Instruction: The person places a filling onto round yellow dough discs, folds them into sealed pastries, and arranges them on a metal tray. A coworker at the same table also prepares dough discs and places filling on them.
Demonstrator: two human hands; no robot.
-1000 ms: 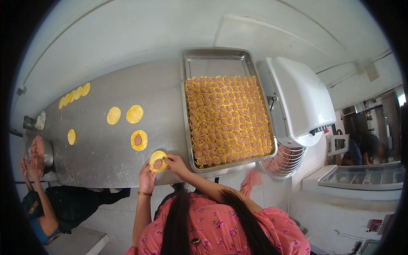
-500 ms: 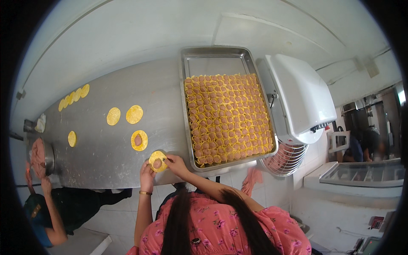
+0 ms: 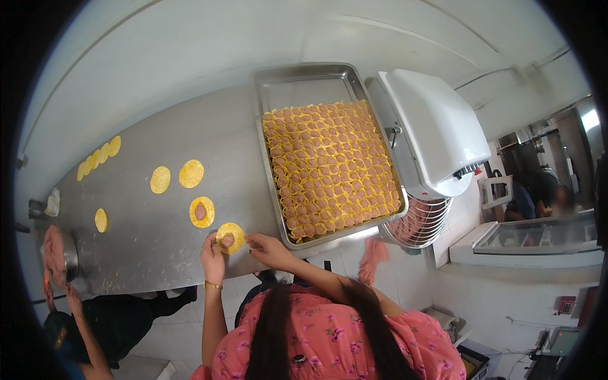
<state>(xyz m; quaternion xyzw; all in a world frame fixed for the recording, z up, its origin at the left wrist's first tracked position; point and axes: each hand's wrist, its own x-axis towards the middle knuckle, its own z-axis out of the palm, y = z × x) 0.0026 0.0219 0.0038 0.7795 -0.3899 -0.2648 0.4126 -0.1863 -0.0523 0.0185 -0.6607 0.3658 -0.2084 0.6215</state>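
Note:
A round yellow wrapper with a lump of pinkish filling on it lies at the table's near edge. My left hand grips its left side, thumb close to the filling. To the right of the wrapper is my right hand, its fingertips drawn together close to the wrapper's edge. A small dark spot shows at those fingers, too small to name. Just beyond, another wrapper bears a lump of filling and lies flat on the steel table.
A deep steel tray of filled dumplings stands right of my hands, beside a white mixer with a wire guard. Several plain wrappers lie leftward. At far left, another person's hands are by a bowl of pink filling.
The whole view has tilted slightly. My right fingers, at the wrapper's edge before, are now a little apart from it on the right. My left hand keeps its hold.

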